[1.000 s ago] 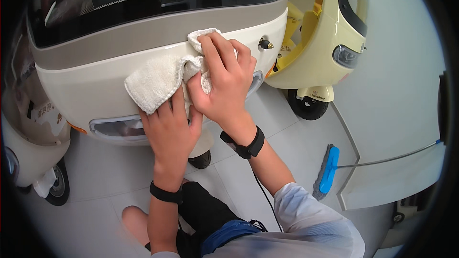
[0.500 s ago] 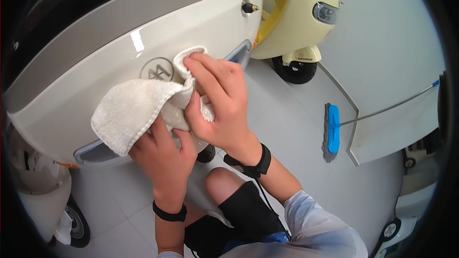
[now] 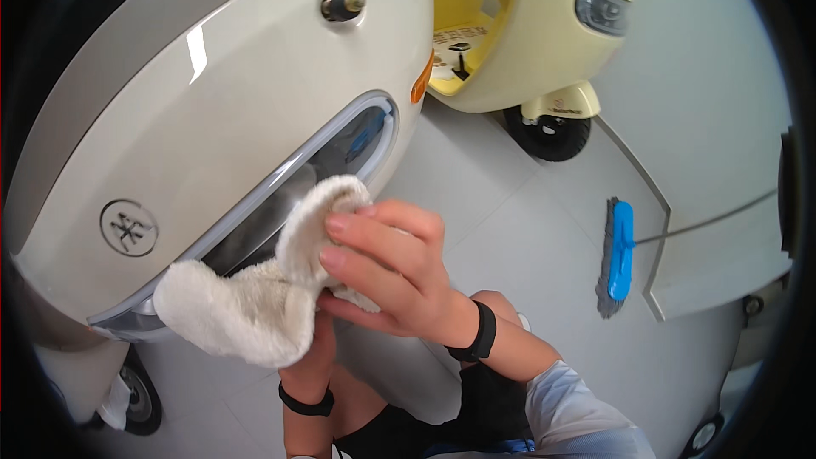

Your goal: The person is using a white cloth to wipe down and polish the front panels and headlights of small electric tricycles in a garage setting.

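A cream terry cloth (image 3: 242, 310) hangs bunched between my hands, in front of a vehicle's long clear-fronted lamp (image 3: 255, 221). My right hand (image 3: 391, 263) is closed on its right end, fingertips pressed into the folds. My left hand (image 3: 319, 348) is under the cloth and grips it from below; its fingers are mostly hidden. The cloth overlaps the lamp's lower edge in this view; I cannot tell whether it touches. Around the lamp is a glossy cream body panel (image 3: 195, 127) with a round emblem (image 3: 129, 228) at the left.
A black stub with a brass tip (image 3: 343, 6) sticks out of the panel above the lamp. Beyond stands a pale yellow scooter (image 3: 518, 51) with a black front wheel (image 3: 551, 134). A blue mop head (image 3: 621, 251) stands at right on the grey tiled floor (image 3: 484, 178).
Both hands and the cloth have gone from beside the round emblem to the lamp, farther right along the panel. The view has shifted, and the left hand is now more covered by the cloth.
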{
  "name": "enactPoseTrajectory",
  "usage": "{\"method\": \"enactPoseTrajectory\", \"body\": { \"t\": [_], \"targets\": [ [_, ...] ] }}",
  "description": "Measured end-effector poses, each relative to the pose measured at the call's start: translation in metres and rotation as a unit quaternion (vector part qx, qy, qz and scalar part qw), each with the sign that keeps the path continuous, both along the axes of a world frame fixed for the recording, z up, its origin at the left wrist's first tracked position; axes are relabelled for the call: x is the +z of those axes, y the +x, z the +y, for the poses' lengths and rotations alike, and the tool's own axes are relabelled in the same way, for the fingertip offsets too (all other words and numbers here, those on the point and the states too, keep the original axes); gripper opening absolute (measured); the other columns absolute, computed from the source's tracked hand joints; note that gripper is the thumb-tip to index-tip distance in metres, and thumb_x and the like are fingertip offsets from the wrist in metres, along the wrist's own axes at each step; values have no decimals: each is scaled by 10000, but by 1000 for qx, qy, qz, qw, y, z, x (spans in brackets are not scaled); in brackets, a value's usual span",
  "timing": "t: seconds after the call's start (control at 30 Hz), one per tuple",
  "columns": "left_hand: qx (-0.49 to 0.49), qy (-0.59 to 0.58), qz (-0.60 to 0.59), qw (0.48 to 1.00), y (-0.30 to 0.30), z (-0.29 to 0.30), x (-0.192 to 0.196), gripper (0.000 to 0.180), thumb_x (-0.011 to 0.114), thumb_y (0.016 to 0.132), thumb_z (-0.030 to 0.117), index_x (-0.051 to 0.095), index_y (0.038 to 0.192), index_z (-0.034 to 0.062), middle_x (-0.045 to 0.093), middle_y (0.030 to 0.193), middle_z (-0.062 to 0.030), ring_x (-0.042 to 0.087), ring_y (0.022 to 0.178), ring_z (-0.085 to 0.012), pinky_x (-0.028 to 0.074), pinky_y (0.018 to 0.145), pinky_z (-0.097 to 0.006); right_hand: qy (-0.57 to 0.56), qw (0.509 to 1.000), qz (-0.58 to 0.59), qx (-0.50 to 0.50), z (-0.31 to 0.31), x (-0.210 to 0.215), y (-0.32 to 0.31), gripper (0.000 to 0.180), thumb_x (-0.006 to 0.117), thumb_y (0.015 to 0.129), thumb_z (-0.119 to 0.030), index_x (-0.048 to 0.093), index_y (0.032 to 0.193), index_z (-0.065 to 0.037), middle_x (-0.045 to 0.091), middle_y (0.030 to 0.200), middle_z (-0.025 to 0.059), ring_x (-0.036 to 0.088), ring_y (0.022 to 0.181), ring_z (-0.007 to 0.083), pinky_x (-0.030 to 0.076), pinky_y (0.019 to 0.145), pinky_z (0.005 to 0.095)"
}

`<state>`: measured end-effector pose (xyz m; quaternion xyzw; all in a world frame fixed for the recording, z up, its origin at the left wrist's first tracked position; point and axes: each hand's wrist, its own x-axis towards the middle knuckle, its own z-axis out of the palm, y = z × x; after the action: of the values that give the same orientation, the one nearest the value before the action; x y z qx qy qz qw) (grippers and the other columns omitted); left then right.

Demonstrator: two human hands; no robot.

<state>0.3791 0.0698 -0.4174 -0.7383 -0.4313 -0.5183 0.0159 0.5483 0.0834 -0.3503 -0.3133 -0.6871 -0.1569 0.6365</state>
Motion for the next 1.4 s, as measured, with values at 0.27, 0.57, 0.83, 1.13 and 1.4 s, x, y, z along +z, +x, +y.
{"method": "enactPoseTrajectory", "body": {
  "t": [0.27,0.57,0.83,1.13,1.4],
  "targets": [
    [140,-47,9,989,105,-17,33,446,771,885,94,656,1316,86,680,1268,-150,653,1176,-349,513,1021,-462,-10,991,43,127,40,11,99,525,792,727,-36,689,1239,-85,654,1313,70,561,1153,279,535,921,347],
    [254,82,116,957,239,14,121,655,589,767,-43,478,1412,-67,439,1410,-334,383,1285,-563,297,1110,-606,26,982,69,175,69,61,199,631,825,690,22,647,1290,-60,646,1286,96,580,1128,322,485,953,408],
    [290,54,87,951,255,42,191,745,577,793,55,344,1479,-118,416,1352,-371,406,1221,-563,344,1071,-574,5,988,40,148,99,111,199,607,777,739,46,611,1318,-30,625,1317,115,545,1165,355,473,980,437],
    [345,113,69,929,210,60,208,611,536,891,84,399,1456,-104,452,1384,-328,443,1237,-515,357,1082,-547,-16,968,-56,245,123,143,138,494,680,802,9,618,1292,8,609,1323,127,519,1214,376,458,1037,469],
    [290,45,5,956,187,73,201,535,546,937,119,483,1443,-45,519,1382,-222,474,1218,-459,400,1064,-508,-10,974,-155,166,139,143,115,371,642,798,-129,671,1143,4,628,1259,102,538,1216,301,441,951,421]
  ]
}}
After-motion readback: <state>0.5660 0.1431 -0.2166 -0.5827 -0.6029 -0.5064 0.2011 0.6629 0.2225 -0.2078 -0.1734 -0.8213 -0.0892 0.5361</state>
